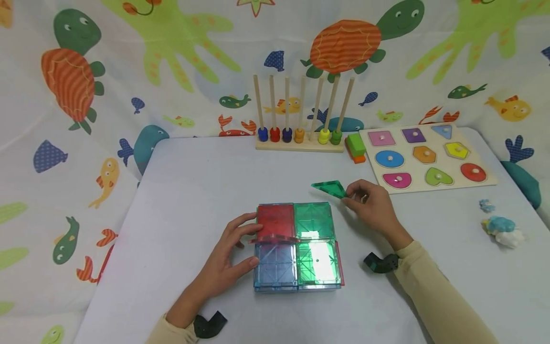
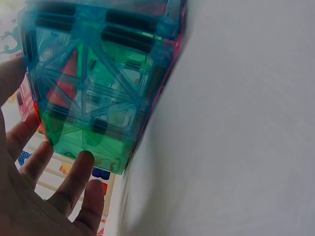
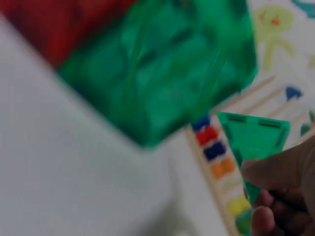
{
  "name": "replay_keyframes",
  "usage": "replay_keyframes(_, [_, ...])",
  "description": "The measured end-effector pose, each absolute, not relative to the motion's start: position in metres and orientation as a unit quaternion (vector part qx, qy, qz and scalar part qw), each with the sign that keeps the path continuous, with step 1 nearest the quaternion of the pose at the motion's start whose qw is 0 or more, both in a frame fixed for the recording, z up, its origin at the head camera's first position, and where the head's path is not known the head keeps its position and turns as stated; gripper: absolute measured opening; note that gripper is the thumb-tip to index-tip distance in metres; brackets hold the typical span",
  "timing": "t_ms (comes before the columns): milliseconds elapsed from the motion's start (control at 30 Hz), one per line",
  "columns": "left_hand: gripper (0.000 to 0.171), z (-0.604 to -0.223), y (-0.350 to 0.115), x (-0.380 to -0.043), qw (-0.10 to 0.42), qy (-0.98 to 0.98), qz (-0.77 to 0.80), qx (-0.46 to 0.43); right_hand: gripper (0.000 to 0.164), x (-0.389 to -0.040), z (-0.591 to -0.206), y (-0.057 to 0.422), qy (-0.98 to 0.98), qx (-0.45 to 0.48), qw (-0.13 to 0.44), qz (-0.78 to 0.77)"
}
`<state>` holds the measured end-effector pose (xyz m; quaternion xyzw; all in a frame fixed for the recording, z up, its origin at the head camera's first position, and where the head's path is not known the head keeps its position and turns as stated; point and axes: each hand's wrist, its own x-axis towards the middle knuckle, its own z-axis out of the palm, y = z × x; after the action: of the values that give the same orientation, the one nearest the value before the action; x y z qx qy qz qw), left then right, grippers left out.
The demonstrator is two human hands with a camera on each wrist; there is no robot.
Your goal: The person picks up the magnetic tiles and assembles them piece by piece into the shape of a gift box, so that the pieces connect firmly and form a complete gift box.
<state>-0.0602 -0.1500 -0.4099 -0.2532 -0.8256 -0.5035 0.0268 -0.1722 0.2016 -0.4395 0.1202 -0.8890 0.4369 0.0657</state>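
Observation:
A box of see-through magnetic tiles stands on the table, its top showing a red tile (image 1: 276, 220), a blue tile (image 1: 275, 265) and two green tiles (image 1: 313, 220). Across its middle rises a thin red tile (image 1: 275, 238), seen edge-on. My left hand (image 1: 232, 251) rests at the box's left side, fingers spread, fingertips at the red part. In the left wrist view, the box's blue side (image 2: 88, 73) fills the space beside those fingers. Off the box's far right corner, my right hand (image 1: 371, 205) pinches a green triangular magnetic tile (image 1: 330, 188) by one corner, between thumb and fingers.
Behind the box stands a wooden peg rack (image 1: 301, 147) with coloured beads. Green and orange blocks (image 1: 355, 145) lie beside it, left of a wooden shape puzzle board (image 1: 429, 160). Blue and white lumps (image 1: 504, 231) lie at the right. A patterned cloth (image 1: 193, 105) hangs behind the table.

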Motion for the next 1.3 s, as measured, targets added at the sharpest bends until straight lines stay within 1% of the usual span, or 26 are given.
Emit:
replay_keyframes(100, [0.06, -0.41, -0.15, -0.06, 0.025, -0.826, -0.502, -0.255, 0.015, -0.158, -0.419, 0.192, -0.858, 0.157, 0.045, 0.488])
replay_keyframes(267, [0.06, -0.407, -0.149, -0.06, 0.018, -0.829, -0.499, -0.251, 0.021, -0.136, -0.394, 0.175, -0.805, 0.312, 0.011, 0.504])
replay_keyframes(367, [0.059, -0.407, -0.15, -0.06, 0.015, -0.83, -0.497, -0.252, 0.021, -0.128, -0.389, 0.169, -0.788, 0.369, -0.011, 0.492])
replay_keyframes(533, [0.059, -0.407, -0.151, -0.061, 0.019, -0.83, -0.496, -0.254, 0.016, -0.124, -0.388, 0.164, -0.794, 0.392, -0.054, 0.461])
replay_keyframes(800, [0.06, -0.409, -0.151, -0.061, 0.02, -0.829, -0.499, -0.253, 0.017, -0.128, -0.384, 0.17, -0.806, 0.402, -0.085, 0.426])
replay_keyframes(1000, [0.059, -0.41, -0.151, -0.061, 0.017, -0.825, -0.504, -0.256, 0.017, -0.128, -0.381, 0.172, -0.804, 0.408, -0.095, 0.422])
replay_keyframes(1067, [0.059, -0.41, -0.151, -0.061, 0.016, -0.824, -0.505, -0.256, 0.017, -0.127, -0.381, 0.171, -0.805, 0.408, -0.092, 0.42])
replay_keyframes(1233, [0.059, -0.411, -0.151, -0.061, 0.019, -0.824, -0.505, -0.256, 0.023, -0.124, -0.383, 0.165, -0.816, 0.408, -0.076, 0.402])
replay_keyframes(1300, [0.06, -0.412, -0.151, -0.06, 0.02, -0.825, -0.504, -0.254, 0.021, -0.124, -0.383, 0.163, -0.819, 0.411, -0.069, 0.395])
